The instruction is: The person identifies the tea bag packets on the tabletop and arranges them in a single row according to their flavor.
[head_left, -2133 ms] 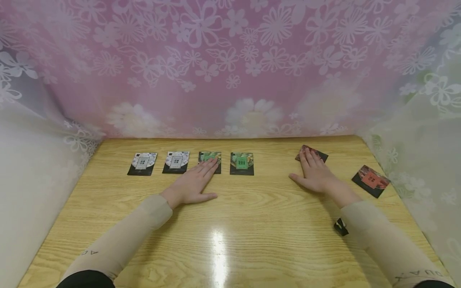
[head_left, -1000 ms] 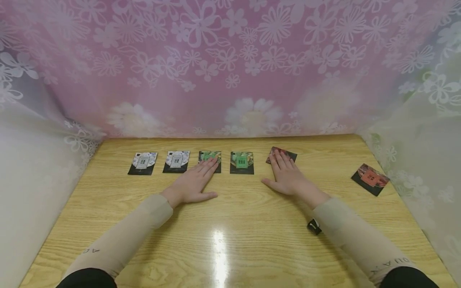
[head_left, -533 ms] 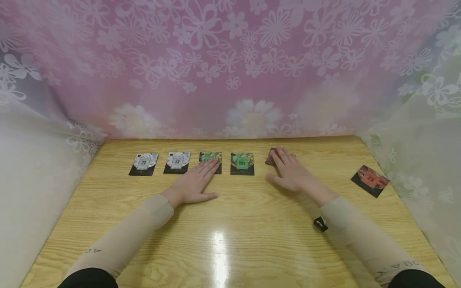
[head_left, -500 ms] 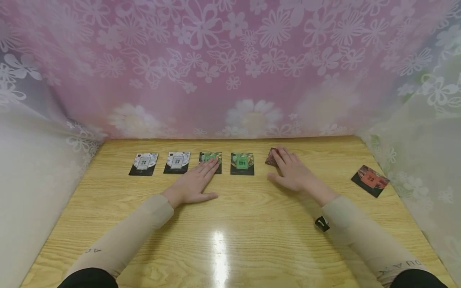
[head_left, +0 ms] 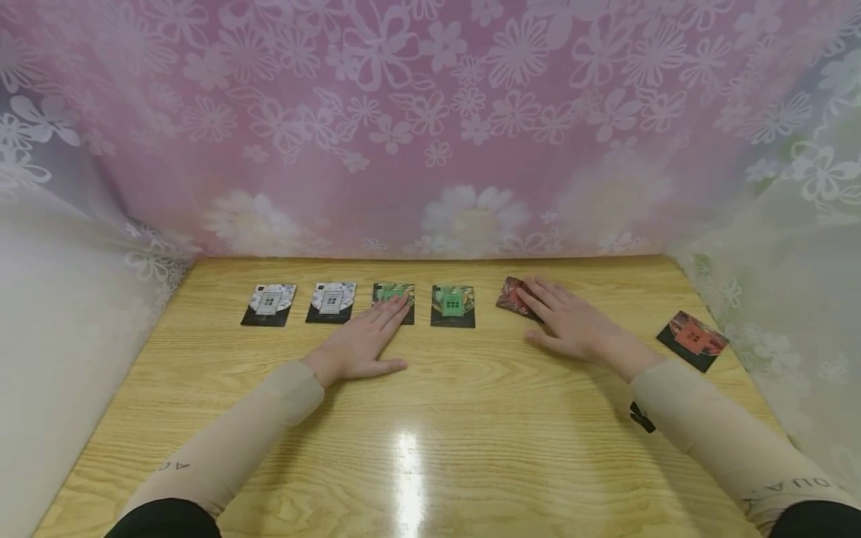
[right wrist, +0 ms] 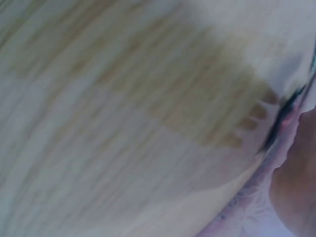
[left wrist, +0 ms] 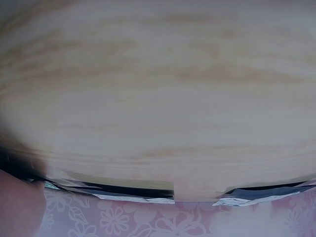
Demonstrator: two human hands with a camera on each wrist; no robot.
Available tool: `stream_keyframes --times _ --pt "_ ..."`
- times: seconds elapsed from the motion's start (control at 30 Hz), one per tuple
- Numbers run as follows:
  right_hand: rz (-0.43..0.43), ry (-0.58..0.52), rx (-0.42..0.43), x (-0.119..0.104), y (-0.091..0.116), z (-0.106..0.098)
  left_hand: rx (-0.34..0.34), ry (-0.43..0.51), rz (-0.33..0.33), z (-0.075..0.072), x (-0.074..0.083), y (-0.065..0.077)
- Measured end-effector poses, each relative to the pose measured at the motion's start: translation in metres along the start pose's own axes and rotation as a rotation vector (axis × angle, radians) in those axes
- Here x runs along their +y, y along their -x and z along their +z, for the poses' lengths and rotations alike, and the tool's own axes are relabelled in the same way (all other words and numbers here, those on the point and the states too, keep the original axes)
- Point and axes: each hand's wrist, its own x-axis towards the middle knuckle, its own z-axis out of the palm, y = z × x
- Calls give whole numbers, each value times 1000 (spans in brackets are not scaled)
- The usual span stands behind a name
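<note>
Several small flat square packets lie in a row on the wooden table. Two are white and black, the left one (head_left: 268, 305) and the right one (head_left: 331, 302). Flat on a green packet (head_left: 406, 317) rests my left hand (head_left: 363, 340), its fingers straight and hiding much of that packet. A second green packet (head_left: 453, 306) lies uncovered beside it. My right hand (head_left: 578, 323) has straight fingers over the right part of a tilted red packet (head_left: 513, 297). Another red packet (head_left: 693, 341) lies turned at the far right.
The wooden table (head_left: 471, 448) ends at a pink flowered curtain (head_left: 430, 149) at the back. Pale cloth hangs along both sides. A black clip-like piece (head_left: 642, 417) sits at my right wrist. Both wrist views are blurred, mostly showing table.
My right hand slid the red packet left toward the green ones, then drew back to the right, uncovering more of it. My left hand has stayed in place.
</note>
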Motion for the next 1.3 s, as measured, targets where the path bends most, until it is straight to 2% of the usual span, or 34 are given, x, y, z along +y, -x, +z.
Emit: stream_keyframes --times 0.27,0.6,0.83,1.03,1.3 --pt "-152 46 36 6 -7 7 1 -1 1 0 0 0" --pt "-246 26 75 9 -16 16 4 -9 4 -1 1 0" --pt "-169 -14 33 4 -18 26 5 -13 4 -2 1 1" --pt "-79 -108 56 -15 -17 25 9 -7 9 -2 0 0" --pt "120 -142 49 -33 -24 38 -8 -3 3 -1 0 -1"
